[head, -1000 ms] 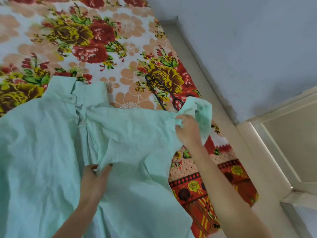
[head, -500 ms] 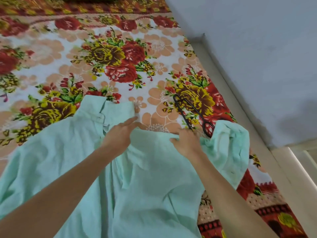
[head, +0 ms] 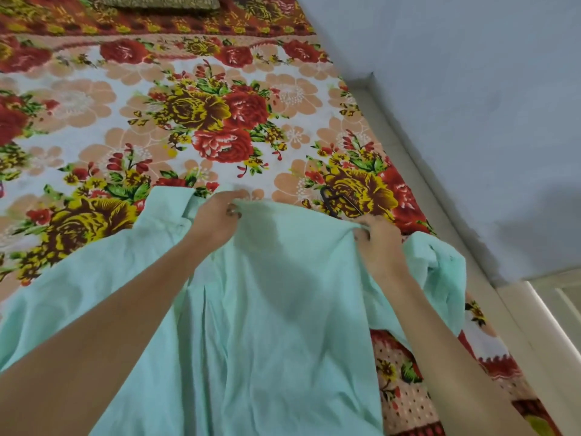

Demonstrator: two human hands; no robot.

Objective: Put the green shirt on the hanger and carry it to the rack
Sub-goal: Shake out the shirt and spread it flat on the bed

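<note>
Left grip (head: 217, 220) and right grip (head: 377, 239) both pinching green shirt (head: 267, 309) top edge, black hanger (head: 331, 201) partly covered, floral bed (head: 94, 121) beneath

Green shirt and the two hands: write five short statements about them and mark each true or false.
1. Both the left hand and the right hand grip the far edge of the green shirt. True.
2. The shirt hangs from a rack. False: it lies spread on the floral bedsheet.
3. Part of a dark hanger shows just beyond the shirt's edge, near the right hand. True.
4. The left hand holds the hanger. False: its fingers are curled round shirt fabric only.
5. The hanger lies to the left of the left hand. False: it is off to the right, by the right hand.
</note>
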